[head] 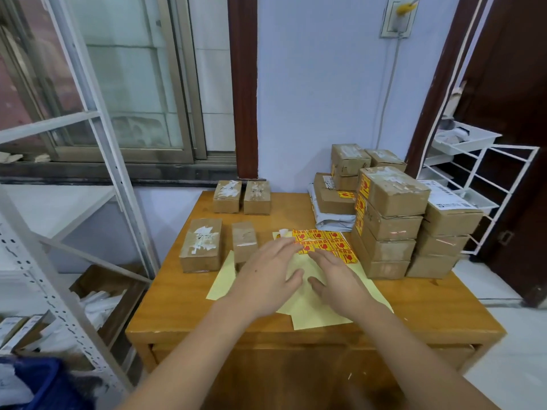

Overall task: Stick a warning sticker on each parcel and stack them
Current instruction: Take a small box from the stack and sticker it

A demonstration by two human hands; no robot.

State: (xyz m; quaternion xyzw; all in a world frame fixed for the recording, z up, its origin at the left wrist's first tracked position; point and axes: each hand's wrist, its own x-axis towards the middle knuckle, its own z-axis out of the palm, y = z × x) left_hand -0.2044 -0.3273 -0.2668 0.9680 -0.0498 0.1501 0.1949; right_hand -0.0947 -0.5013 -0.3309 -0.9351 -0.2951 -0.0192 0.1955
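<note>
Stickers lie touching fingertips of left hand and right hand, each grip wide, flat.

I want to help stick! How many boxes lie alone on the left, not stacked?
4: two boxes at the table's far edge, two nearer, beside the yellow paper. The left hand partly hides one.

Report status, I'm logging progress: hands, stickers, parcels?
Left hand and right hand open over sticker sheet. Four parcels unstickered. Nothing blocking.
</note>
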